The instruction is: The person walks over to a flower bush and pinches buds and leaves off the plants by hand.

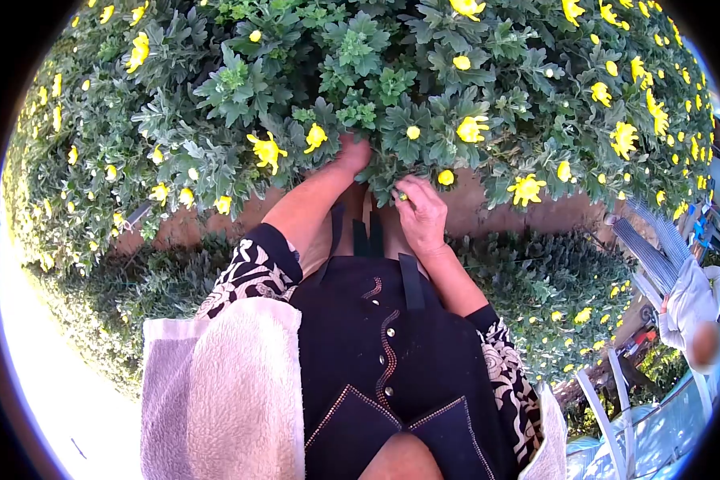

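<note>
Leafy green chrysanthemum plants [360,48] with yellow flowers and buds fill the space ahead of me. My left hand [355,154] reaches in among the leaves; its fingers are hidden, so what it touches cannot be seen. Lower and to the right, my right hand [422,212] is closed, thumb and fingers pinched on a small yellow-green flower bud [402,196]. Just above that hand is a yellow bloom [446,177]. Two more yellow flowers [266,152] stand left of my left hand.
A brown soil path [528,210] runs beneath me, with another row of plants [528,280] behind. A towel [244,384] lies over my shoulder. At the right, another person [688,300] in light clothing is near pale poles [604,416] and plastic sheeting [656,432].
</note>
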`<state>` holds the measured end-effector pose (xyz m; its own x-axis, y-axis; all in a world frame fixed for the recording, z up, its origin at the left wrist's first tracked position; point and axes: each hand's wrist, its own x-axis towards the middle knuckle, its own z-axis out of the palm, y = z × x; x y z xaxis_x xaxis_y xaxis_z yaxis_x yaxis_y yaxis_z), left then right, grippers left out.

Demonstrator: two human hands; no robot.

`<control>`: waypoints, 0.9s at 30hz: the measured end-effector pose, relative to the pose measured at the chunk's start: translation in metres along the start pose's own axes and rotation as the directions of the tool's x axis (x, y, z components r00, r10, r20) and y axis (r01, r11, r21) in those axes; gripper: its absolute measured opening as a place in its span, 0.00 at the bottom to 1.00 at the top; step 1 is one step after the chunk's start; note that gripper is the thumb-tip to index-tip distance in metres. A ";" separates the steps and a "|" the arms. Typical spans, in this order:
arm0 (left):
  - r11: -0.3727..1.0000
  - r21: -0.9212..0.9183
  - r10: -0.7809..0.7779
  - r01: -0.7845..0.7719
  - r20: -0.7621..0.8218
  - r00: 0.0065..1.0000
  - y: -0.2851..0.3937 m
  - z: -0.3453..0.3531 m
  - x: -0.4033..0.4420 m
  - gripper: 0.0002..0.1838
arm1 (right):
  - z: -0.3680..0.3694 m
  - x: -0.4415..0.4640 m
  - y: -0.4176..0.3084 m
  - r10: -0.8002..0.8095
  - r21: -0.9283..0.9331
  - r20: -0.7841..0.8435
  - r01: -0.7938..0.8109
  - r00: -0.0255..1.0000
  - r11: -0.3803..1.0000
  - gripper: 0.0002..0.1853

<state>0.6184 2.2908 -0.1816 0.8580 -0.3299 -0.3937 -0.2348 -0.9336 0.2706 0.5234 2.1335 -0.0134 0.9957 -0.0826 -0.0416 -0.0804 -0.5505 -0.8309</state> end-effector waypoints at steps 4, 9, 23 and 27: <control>0.873 -0.432 -0.213 0.227 0.083 0.974 -0.007 -0.020 -0.004 0.15 | -0.002 -0.002 -0.006 0.082 0.048 -0.019 -0.081 0.996 0.996 0.19; 0.719 -0.695 0.114 0.019 0.144 0.983 -0.005 -0.076 -0.046 0.28 | 0.009 -0.004 -0.007 0.347 0.224 0.079 -0.355 0.935 0.908 0.33; 0.466 -0.843 0.220 -0.268 -0.184 0.958 0.010 -0.101 -0.083 0.19 | 0.042 0.016 0.041 0.598 0.415 0.023 -0.551 0.801 0.723 0.10; 0.505 -0.855 0.168 -0.114 -0.032 0.985 0.011 -0.114 -0.092 0.26 | 0.025 0.044 0.003 0.081 0.163 -0.129 -0.060 0.988 0.985 0.11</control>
<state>0.5893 2.3271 -0.0423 0.8203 -0.4776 -0.3147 0.1747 -0.3147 0.9330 0.5678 2.1492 -0.0313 0.9715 -0.2340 -0.0369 -0.1311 -0.4014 -0.9065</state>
